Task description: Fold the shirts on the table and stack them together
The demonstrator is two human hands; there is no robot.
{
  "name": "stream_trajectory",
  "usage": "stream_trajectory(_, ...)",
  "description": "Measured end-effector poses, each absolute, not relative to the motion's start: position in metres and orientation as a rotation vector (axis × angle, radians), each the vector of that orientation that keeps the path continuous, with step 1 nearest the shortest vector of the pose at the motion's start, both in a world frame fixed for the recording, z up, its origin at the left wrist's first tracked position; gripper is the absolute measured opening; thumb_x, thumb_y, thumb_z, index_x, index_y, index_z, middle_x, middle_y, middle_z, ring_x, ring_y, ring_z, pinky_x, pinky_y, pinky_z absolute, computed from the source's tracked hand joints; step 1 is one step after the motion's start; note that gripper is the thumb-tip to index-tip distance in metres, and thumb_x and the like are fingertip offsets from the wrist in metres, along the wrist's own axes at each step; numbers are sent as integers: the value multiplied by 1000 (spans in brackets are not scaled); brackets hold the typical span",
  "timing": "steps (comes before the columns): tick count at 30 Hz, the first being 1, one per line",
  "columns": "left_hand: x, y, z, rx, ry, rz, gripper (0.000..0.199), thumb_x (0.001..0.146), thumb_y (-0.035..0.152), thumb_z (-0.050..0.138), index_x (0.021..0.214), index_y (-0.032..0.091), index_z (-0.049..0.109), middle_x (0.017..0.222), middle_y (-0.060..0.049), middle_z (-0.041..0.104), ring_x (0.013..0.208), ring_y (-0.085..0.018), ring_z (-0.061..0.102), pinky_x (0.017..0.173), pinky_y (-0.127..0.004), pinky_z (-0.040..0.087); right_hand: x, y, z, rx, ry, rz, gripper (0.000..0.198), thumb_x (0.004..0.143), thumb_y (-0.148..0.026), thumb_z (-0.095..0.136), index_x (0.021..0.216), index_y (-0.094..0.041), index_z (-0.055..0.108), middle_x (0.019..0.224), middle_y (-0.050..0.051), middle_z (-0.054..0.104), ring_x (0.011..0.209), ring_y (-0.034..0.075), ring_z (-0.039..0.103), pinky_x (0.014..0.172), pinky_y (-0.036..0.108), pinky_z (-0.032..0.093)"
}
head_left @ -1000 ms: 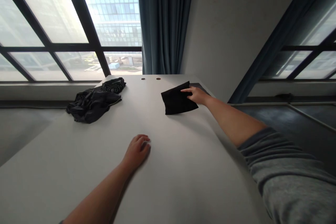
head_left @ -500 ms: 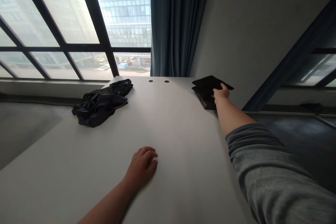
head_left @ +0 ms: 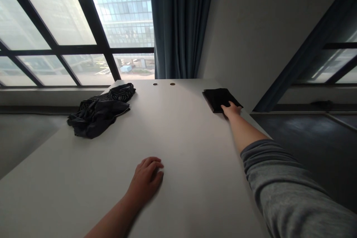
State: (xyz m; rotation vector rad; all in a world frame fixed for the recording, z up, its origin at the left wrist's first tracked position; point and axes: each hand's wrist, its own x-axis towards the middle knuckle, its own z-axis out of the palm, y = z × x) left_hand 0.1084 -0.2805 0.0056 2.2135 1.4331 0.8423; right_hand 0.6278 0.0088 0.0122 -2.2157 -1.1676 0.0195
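My right hand (head_left: 231, 110) lies with fingers spread on top of a stack of folded black cloth (head_left: 219, 96) at the table's far right corner. A brownish edge shows along the left side of the stack. On the white table nearer to me rests my left hand (head_left: 147, 176), empty, its fingers loosely bent and a little apart. Off to the far left lies a crumpled heap of dark clothing: a plain dark garment (head_left: 96, 117) in front, and a black piece with thin white stripes (head_left: 121, 92) behind it.
The white table (head_left: 178, 137) reaches toward the window, with two round cable holes (head_left: 172, 84) near its far edge. Behind it hangs a blue curtain (head_left: 181, 26) beside a grey wall (head_left: 251, 37). Large dark-framed windows (head_left: 75, 48) fill the left.
The lifted black cloth has come down flat onto the stack, and my right hand has gone from gripping its edge to lying on top. My left hand stays on the table.
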Motion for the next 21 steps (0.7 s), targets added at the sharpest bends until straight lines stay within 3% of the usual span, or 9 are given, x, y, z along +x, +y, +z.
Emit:
stream_trajectory(3, 108, -280, 5, 2221, 1425, 855, 17, 89, 29, 63, 101, 30, 75, 119, -9, 73, 113, -30, 67, 99, -51, 53, 613, -11, 7, -2256, -1094, 96, 65, 97, -48, 62, 153, -17, 57, 137, 25, 51, 119, 36, 60, 108, 48, 43)
stream_trajectory(9, 108, -279, 5, 2220, 1428, 821, 17, 89, 28, 62, 102, 29, 74, 122, -8, 73, 116, -31, 66, 101, -52, 51, 557, -74, -13, -2034, -1509, -146, 54, 96, -36, 58, 145, -15, 65, 132, 23, 57, 124, 37, 56, 113, 47, 41)
stream_trajectory(13, 109, -280, 7, 2233, 1427, 804, 18, 89, 26, 62, 103, 28, 74, 123, -9, 72, 118, -30, 65, 103, -52, 50, 522, -112, -18, -1810, -1939, 52, 43, 93, -29, 58, 131, -20, 75, 129, 18, 64, 121, 32, 61, 114, 43, 44)
stream_trajectory(21, 97, -273, 0, 2349, 1385, 762, 27, 87, 22, 64, 113, 27, 73, 131, -9, 69, 125, -30, 62, 109, -50, 47, 466, -186, -10, -1653, -2201, 160, 47, 97, -30, 53, 139, -22, 70, 148, 16, 60, 139, 33, 54, 121, 50, 41)
